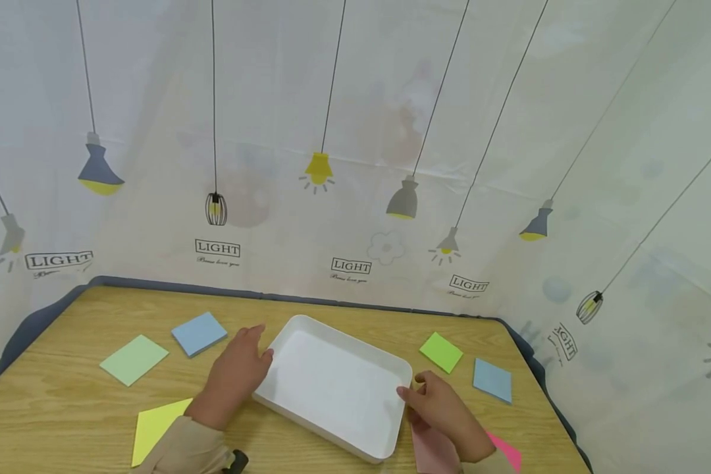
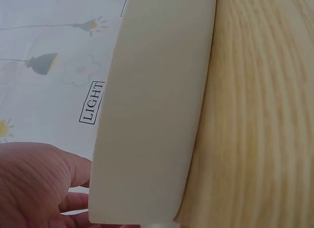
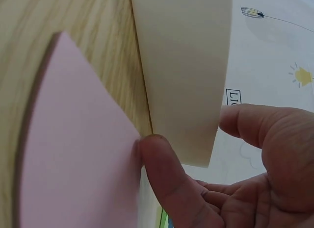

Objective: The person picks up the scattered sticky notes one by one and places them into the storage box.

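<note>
What I steer by here is the white tray [image 1: 334, 382], which lies between the two hands and appears to rest flat on the tabletop [image 1: 65, 329], its long axis slanting from far left to near right. The left hand [image 1: 237, 365] is at its left short end and the right hand [image 1: 441, 405] at its right short end, so neither has any real way to go to it. On the right I see the thumb on the tray's rim and the other fingers bent against its outer wall, so I read that hand as nearly closed, with hold of that end. The left has its thumb at the rim and its index finger reaching outward beside the wall; whether it truly grips, I cannot tell. Inside the tray only its white floor shows. To the tray's left lie a blue pad [image 1: 199, 334], a pale green pad [image 1: 134, 360] and, nearer me, a yellow pad [image 1: 154, 424] partly behind the forearm. To its right I have a bright green pad [image 1: 441, 352] and a second blue pad [image 1: 492, 380], with a pale pink pad [image 1: 429, 454] just beside the tray's near right corner and a hot pink pad [image 1: 507, 454] beyond it.
</note>
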`<state>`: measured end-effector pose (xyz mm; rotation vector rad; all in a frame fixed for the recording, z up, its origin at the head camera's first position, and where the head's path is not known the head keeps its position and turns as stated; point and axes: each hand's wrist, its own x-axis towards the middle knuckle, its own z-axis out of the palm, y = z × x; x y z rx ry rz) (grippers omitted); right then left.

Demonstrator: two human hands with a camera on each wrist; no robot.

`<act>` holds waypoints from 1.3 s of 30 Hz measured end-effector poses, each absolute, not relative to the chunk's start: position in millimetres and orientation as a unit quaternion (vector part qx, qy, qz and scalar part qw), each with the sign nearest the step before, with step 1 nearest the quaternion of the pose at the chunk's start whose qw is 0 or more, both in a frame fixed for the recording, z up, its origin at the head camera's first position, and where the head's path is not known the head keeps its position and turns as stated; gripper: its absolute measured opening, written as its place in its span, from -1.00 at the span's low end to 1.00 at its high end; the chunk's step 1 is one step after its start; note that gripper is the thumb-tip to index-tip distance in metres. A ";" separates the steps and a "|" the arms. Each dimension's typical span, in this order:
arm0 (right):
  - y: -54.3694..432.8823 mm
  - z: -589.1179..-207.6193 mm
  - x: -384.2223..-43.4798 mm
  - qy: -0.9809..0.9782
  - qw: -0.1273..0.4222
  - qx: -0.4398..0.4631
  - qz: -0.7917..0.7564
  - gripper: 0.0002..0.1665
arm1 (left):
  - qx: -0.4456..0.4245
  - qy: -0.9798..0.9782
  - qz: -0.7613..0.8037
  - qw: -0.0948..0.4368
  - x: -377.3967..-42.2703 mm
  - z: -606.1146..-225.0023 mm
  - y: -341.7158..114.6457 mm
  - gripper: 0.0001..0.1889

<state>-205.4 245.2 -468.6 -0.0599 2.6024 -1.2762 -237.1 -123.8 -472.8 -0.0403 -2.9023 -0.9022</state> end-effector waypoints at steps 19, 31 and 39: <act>237.8 -467.1 -202.4 0.881 0.141 -0.024 -0.451 -0.52 | -0.004 -0.946 -0.322 0.027 -232.5 -469.3 -123.5 -0.60; 233.3 -463.2 -199.9 0.878 0.139 -0.021 -0.457 -0.70 | 0.001 -0.952 -0.307 0.009 -237.5 -471.5 -122.6 -0.63; 233.6 -466.0 -201.4 0.880 0.138 -0.027 -0.454 -0.72 | -0.004 -0.951 -0.310 0.015 -236.3 -472.3 -122.8 -0.63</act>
